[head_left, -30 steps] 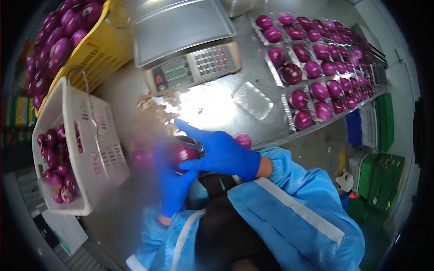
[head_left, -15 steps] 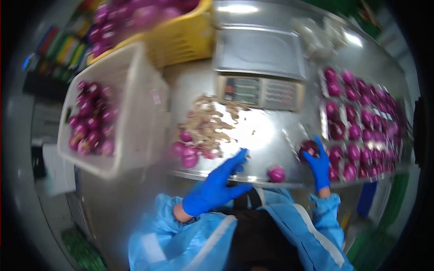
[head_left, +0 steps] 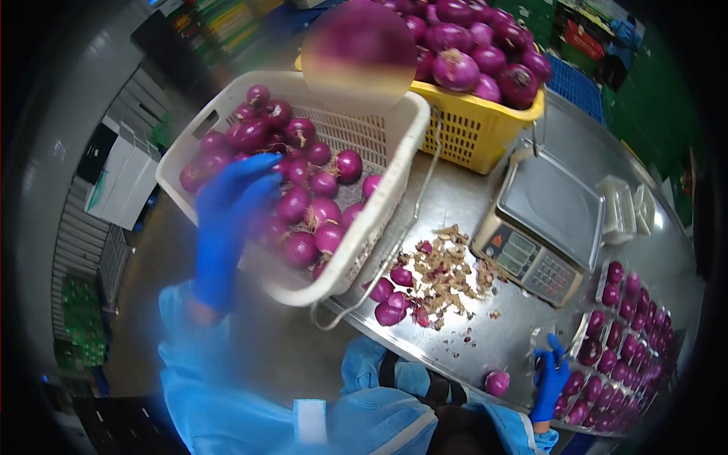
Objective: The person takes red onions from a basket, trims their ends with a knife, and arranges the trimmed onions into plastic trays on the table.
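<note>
My left hand [head_left: 231, 216], in a blue glove and smeared by motion, reaches over the white crate [head_left: 415, 125]. Its fingers stretch out above the red onions [head_left: 299, 249] inside, and I see nothing held in it. Far to the right, my gloved right hand [head_left: 552, 377] rests at the table's front edge. Its thumb and fingers are around a dark red onion [head_left: 539, 365], mostly hidden, at a clear plastic tray [head_left: 541, 334]. A single peeled onion [head_left: 497, 383] lies just left of that hand.
Dry skins [head_left: 447, 273] and several small onions [head_left: 390, 313] lie on the steel table [head_left: 425, 341]. A weighing scale [head_left: 523, 262] stands behind, near a yellow crate [head_left: 470, 133] heaped with onions. Packed onion trays [head_left: 618, 349] fill the right side; empty trays [head_left: 618, 208] sit behind them.
My left hand has gone from above the table to over the white crate. The view has swung left, while my right hand stays by the dark onion and clear tray.
</note>
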Action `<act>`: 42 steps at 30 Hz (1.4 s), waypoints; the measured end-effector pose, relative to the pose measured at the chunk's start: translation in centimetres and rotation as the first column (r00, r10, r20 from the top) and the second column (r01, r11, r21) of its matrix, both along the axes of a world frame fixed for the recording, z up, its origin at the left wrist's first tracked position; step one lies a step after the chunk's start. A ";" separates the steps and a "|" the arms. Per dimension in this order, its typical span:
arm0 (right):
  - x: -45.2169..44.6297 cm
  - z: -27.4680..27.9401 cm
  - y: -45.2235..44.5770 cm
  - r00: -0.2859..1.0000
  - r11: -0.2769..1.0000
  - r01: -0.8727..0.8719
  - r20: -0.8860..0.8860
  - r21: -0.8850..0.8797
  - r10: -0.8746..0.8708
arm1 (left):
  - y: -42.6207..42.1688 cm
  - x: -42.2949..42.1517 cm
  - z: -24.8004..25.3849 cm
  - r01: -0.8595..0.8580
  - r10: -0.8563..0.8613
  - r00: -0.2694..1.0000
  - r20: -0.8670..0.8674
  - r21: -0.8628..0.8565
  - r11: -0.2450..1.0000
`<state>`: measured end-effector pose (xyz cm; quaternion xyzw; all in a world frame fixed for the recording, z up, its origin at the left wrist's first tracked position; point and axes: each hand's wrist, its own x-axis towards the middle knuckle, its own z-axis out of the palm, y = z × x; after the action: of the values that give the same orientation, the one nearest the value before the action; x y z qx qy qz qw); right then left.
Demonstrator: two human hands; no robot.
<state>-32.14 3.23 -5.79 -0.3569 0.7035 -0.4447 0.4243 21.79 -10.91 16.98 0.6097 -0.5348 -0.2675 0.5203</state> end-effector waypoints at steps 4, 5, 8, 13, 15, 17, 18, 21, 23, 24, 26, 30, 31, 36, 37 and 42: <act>8.1 1.8 -1.9 0.984 0.975 -0.147 0.121 0.169 0.127 | -8.7 6.5 -4.4 0.194 -0.231 0.953 0.198 0.190 0.962; 9.8 2.2 -2.2 0.983 0.966 -0.158 0.130 0.205 0.133 | -10.6 7.0 -5.6 0.180 -0.248 0.931 0.267 0.256 0.950; 13.0 2.1 -2.8 0.978 0.944 -0.196 0.120 0.266 0.169 | -17.0 8.8 -8.3 0.084 -0.455 0.692 0.560 0.564 0.821; 15.0 0.4 -2.6 0.968 0.939 -0.248 0.035 0.236 0.247 | -24.6 10.4 -17.5 0.102 -0.614 0.296 0.732 0.615 0.782; 15.8 0.7 -2.9 0.971 0.930 -0.235 0.024 0.283 0.237 | -26.2 9.6 -22.0 0.180 -0.517 0.249 0.819 0.485 0.855; 16.6 1.7 -3.6 0.970 0.907 -0.232 0.018 0.351 0.241 | -27.3 8.4 -25.6 0.185 -0.477 0.200 0.856 0.445 0.876; 16.7 1.6 -3.6 0.972 0.906 -0.231 0.034 0.354 0.234 | -27.5 7.6 -26.4 0.189 -0.454 0.172 0.874 0.423 0.886; 16.4 1.1 -3.6 0.973 0.903 -0.231 0.074 0.362 0.219 | -27.4 5.8 -28.3 0.103 -0.442 0.253 0.861 0.431 0.897; 16.3 0.8 -3.6 0.970 0.900 -0.245 0.100 0.361 0.224 | -27.4 5.7 -29.1 0.066 -0.418 0.246 0.874 0.416 0.907; 16.5 0.8 -3.7 0.968 0.902 -0.249 0.080 0.353 0.236 | -27.4 5.6 -28.4 0.038 -0.461 0.271 0.845 0.470 0.882; 17.0 1.1 -3.9 0.969 0.911 -0.241 0.037 0.335 0.242 | -27.1 5.0 -25.0 0.000 -0.540 0.315 0.780 0.569 0.822; 16.4 0.7 -4.2 0.961 0.944 -0.272 -0.004 0.184 0.278 | -25.2 5.7 -18.5 0.080 -0.279 0.590 0.757 0.290 0.954; 16.3 1.5 -5.1 0.948 0.943 -0.301 -0.066 0.139 0.313 | -25.2 6.1 -16.9 0.161 -0.226 0.589 0.776 0.162 0.974; 15.8 6.4 -9.7 0.881 0.884 -0.464 -0.142 -0.060 0.452 | -15.7 -1.1 -3.6 0.451 -0.460 0.850 0.258 0.097 0.887; 15.8 7.7 -10.5 0.851 0.845 -0.519 -0.174 -0.128 0.496 | -12.9 -3.1 -1.2 0.496 -0.506 0.859 0.072 0.120 0.860; 15.9 12.3 -11.5 0.686 0.570 -0.720 -0.285 -0.395 0.669 | -3.5 -8.6 -0.4 0.751 -0.693 0.646 -0.319 0.104 0.652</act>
<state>-16.22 -8.26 6.51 -0.7195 0.3947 -0.3813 0.4255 13.20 -14.42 16.58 0.3598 -0.6297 -0.5876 0.3587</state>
